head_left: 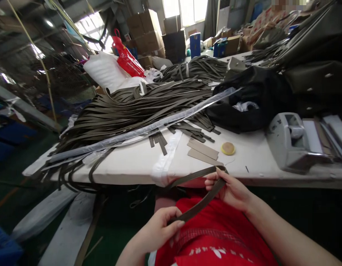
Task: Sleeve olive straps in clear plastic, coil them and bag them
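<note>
Dark olive flat strap runs in front of the white-covered bench; I judge its handling unfinished, though I can't tell how much is done or left. My left grip is closed around one stretch; my right grip pinches the bend. Beyond, a heap of similar straps lies on the bench.

On the table, the strap pile lies left; the tape dispenser, right; boxes stand behind.
</note>
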`<state>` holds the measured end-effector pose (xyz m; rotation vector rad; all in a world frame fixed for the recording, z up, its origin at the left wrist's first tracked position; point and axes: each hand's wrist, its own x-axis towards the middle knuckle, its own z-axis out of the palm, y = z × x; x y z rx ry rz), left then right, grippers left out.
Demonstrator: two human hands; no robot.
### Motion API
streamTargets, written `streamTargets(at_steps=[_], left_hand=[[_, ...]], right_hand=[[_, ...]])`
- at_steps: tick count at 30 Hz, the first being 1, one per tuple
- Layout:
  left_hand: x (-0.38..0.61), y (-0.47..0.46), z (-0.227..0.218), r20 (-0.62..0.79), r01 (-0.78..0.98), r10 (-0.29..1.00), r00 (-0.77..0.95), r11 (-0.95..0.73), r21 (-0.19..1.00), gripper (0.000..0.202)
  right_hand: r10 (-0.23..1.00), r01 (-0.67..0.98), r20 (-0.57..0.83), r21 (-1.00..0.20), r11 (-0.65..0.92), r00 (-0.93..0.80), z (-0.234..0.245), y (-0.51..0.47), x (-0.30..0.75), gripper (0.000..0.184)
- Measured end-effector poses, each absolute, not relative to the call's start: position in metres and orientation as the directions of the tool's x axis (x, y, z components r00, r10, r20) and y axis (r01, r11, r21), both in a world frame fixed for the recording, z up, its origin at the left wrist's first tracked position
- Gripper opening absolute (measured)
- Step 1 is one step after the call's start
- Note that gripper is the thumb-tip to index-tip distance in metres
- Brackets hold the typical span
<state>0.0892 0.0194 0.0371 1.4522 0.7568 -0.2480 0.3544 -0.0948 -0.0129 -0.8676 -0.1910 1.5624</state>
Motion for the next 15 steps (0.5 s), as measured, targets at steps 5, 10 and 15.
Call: streamTargets(at_steps=[5,10,15], left_hand=[[0.081,0.040,0.026,-0.584,0.617,0.372,0.722,0.037,0.786,0.040],[0.064,0.049,0.022,-0.557,0.641,0.436,0.707,-0.065,0.764,0.031],[0.039,0.046,0.021,-0.567,0.638,0.444,0.694,-0.013,0.770,0.024]], right_hand=[[0.917,0.142,-0.393,-0.906,-0.399,0.067,0.007,-0.131,0.371,0.052],[0.754,0.776,0.346,-0.539,-0.327,0.558,0.020,-0.112,0.427,0.038],[0.837,0.912,0.382,-0.041,-0.409,0.392,-0.017,-0.077,0.459,0.058]])
